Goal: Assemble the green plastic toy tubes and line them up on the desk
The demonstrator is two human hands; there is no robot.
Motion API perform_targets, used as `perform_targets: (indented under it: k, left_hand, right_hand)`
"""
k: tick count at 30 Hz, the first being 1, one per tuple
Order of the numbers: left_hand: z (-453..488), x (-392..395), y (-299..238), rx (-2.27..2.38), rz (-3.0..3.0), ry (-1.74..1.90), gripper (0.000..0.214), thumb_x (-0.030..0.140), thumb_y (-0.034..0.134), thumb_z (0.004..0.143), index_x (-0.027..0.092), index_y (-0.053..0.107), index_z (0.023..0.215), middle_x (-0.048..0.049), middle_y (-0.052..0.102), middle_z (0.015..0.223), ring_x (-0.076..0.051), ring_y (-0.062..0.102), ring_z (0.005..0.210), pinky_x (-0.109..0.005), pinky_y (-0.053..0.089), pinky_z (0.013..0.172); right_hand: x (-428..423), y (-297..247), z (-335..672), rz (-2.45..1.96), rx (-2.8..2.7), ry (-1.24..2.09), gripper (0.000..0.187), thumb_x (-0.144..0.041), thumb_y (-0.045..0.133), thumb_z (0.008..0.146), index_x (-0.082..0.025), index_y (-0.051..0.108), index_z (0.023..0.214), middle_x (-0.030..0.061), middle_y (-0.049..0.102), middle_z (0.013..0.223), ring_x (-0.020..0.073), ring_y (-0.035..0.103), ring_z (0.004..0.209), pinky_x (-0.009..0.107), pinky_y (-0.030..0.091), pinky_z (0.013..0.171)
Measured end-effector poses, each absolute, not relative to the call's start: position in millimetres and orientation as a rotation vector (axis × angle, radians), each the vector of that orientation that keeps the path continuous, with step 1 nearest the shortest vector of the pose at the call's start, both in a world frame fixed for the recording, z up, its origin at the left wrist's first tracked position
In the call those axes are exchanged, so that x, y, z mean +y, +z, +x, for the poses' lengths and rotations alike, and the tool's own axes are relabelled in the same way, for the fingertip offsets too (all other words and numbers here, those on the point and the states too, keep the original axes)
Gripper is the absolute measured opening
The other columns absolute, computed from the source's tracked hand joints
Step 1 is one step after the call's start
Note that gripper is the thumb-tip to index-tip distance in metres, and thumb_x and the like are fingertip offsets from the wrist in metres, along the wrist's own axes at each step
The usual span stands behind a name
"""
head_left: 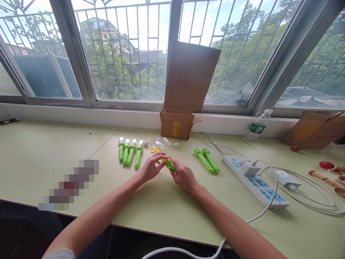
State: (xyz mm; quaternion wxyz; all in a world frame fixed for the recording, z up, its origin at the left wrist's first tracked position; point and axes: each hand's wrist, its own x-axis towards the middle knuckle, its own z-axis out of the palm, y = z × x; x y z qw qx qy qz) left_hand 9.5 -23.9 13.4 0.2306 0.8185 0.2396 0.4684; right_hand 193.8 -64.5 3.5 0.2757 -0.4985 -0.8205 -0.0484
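Note:
My right hand (184,176) is wrapped round a green plastic tube (170,165), which points up and to the left. My left hand (152,167) has its fingers closed at the tube's upper end, where a yellow ring (164,160) shows between the fingertips. Beyond my hands lie two more yellow rings (155,150), side by side, and several small clear plastic caps (159,144). To the left is a row of green tubes with clear white-tipped ends (130,151). Two green tubes without clear tops (207,160) lie to the right.
A cardboard box (176,124) stands at the windowsill. On the right are a white power strip (256,183) with cables, a plastic bottle (259,125) and wooden pieces (323,180). A white cable crosses the table's front edge. A pixelated patch covers something on the left.

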Motion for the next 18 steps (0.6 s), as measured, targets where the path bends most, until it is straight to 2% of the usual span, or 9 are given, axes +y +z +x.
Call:
perform_targets:
  k: [9,18]
  left_hand:
    - [10.6,-26.1,15.6,0.768,2.21,1.229,0.028,0.033,0.051,0.086,0.02,0.056,0.111,-0.0072,0.063,0.107,-0.018,0.06,0.095,-0.033,0.058,0.074]
    - [10.5,-25.3,12.8,0.818,2.197,1.204,0.031,0.036,0.053,0.085,0.019,0.055,0.111,-0.008,0.062,0.106,-0.019,0.06,0.096,-0.033,0.057,0.074]
  right_hand:
    - [-63.5,1.9,194.9,-1.387,-2.198,-0.052,0.068,-0.017,0.046,0.084,-0.029,0.018,0.145,0.0059,0.059,0.122,0.0204,0.062,0.092,0.03,0.05,0.075]
    - [-65.7,5.8,194.4,-1.413,-2.235,-0.064,0.066,-0.019,0.043,0.087,-0.034,0.016,0.145,0.0042,0.063,0.108,0.0182,0.062,0.083,0.029,0.049,0.072]
